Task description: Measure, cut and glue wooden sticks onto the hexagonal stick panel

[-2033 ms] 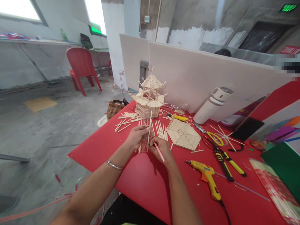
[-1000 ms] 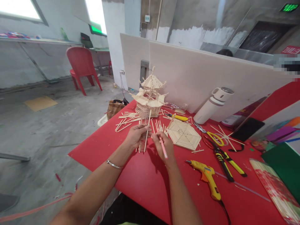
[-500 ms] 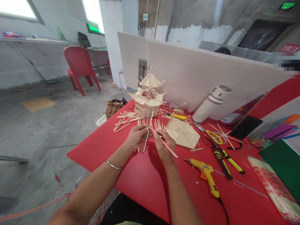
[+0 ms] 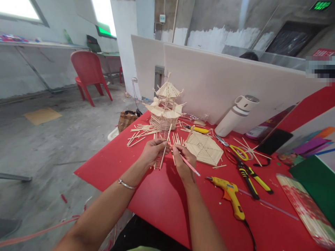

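Observation:
My left hand (image 4: 151, 152) pinches a thin wooden stick (image 4: 165, 144) and holds it slanted above the red table (image 4: 157, 198). A clear ruler lies under it, mostly hidden. My right hand (image 4: 184, 162) grips a pink pencil (image 4: 188, 165), whose tip touches the stick near my left fingers. Loose sticks (image 4: 138, 134) lie scattered just beyond both hands. A pagoda model of sticks (image 4: 166, 104) stands further back. A flat hexagonal stick panel (image 4: 204, 148) lies to the right of my hands.
A yellow glue gun (image 4: 231, 198), yellow-black pliers (image 4: 252, 181) and yellow-handled scissors (image 4: 237, 151) lie right of my hands. A white flask (image 4: 235, 116) leans on the white partition (image 4: 235, 80). A pack of sticks (image 4: 306, 211) lies at far right. A red chair (image 4: 87, 73) stands on the floor.
My right hand has turned the pink pencil from upright to slanting right and brought its tip up to the stick. The left hand keeps the stick nearly still.

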